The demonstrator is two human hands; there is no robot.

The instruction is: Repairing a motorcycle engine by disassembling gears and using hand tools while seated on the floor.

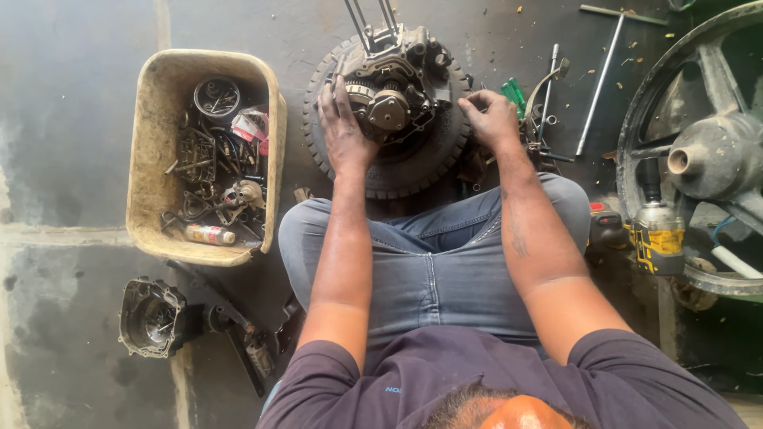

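Here, well off to the left of both hands, a grimy engine cover [151, 318] lies on the concrete floor [63, 119], with a dark bracket and lever piece [238, 334] just beside it. Above these stands a worn beige plastic tub [151, 159], filled with small parts: a round gauge [216, 97], springs, bolts, a small spray can [209, 234] and other oily bits too tangled to tell apart.

Nearer in, the left hand [343, 131] lies palm down on the left side of an engine assembly [393, 79], fingers spread and curled lightly over its toothed edge; it presses and steadies rather than clenching anything. The assembly sits on a small black tyre [413, 163] laid flat on the floor, directly ahead of the person's folded knees in blue jeans [429, 254]. Two thin metal rods [369, 24] rise from the far side of the assembly, away from both hands.

The right hand [493, 119] rests at the assembly's right edge, its fingers bunched together and pinched at a small part there; what exactly it pinches is hidden by the fingers.

Just right of that hand lie a green-handled screwdriver [513, 94] and several long metal tools [596, 83]. Further right, well apart from the grip, a yellow and black impact wrench [656, 230] stands beside a large alloy wheel [707, 151]
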